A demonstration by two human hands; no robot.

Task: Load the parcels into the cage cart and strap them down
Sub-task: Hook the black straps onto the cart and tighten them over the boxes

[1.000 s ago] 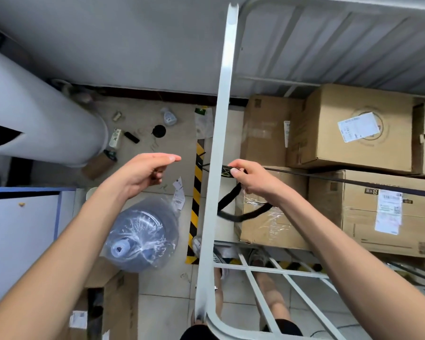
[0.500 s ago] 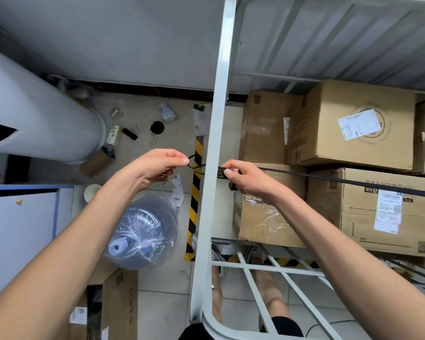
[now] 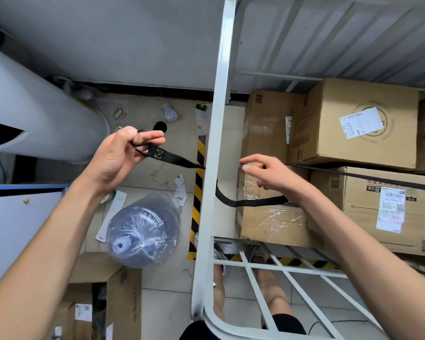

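Several cardboard parcels (image 3: pixel 353 123) are stacked inside the grey cage cart (image 3: pixel 219 119). A black strap (image 3: pixel 174 158) runs round the cart's upright corner post. My left hand (image 3: pixel 118 155), outside the cart to the left of the post, pinches the strap's stitched end and its metal hook. Inside the cart, the strap sags in a loop (image 3: pixel 255 201) across a taped parcel (image 3: pixel 268 217), then stretches taut to the right over the lower boxes. My right hand (image 3: pixel 268 173) hovers over that parcel with fingers loosely spread, holding nothing.
A bagged water bottle (image 3: pixel 142 229) stands on the tiled floor at the left. An open cardboard box (image 3: pixel 103 298) sits below it. A big white cylinder (image 3: pixel 35 119) lies at the upper left. Yellow-black tape (image 3: pixel 198 192) marks the floor beside the cart.
My left hand has taken the strap end from my right and pulled it leftward past the post. My right hand has let go and opened, and slack now hangs inside the cart.
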